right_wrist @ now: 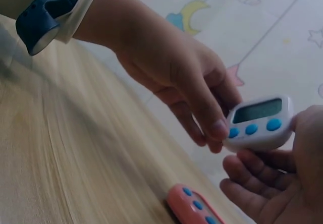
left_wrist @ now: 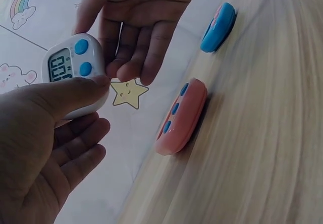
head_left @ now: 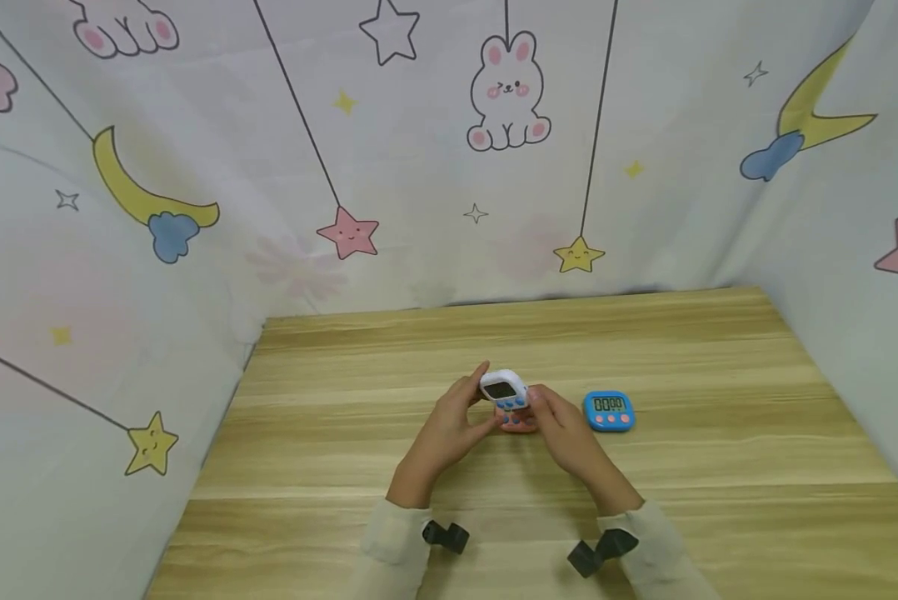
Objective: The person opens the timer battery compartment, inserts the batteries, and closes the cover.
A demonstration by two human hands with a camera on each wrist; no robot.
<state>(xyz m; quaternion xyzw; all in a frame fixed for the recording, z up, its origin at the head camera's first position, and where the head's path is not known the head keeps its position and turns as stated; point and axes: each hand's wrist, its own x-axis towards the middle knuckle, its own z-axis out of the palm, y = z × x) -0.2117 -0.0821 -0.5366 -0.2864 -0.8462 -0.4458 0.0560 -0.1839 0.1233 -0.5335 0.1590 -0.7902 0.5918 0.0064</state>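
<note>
A white digital timer with blue buttons is held up off the table between both hands. My left hand pinches one end, its thumb lying across the front in the left wrist view. At the opposite end, my right hand grips the edge between thumb and fingers; the right wrist view shows its fingers beneath the casing. Below the hands a pink timer with blue buttons lies on the table, partly covered in the head view. To the right lies a blue timer with pink buttons, its display showing digits.
The wood-grain table is bordered behind and at the sides by white cloth printed with stars, moons and a rabbit. A black wrist camera sits on the left sleeve, and another camera on the right.
</note>
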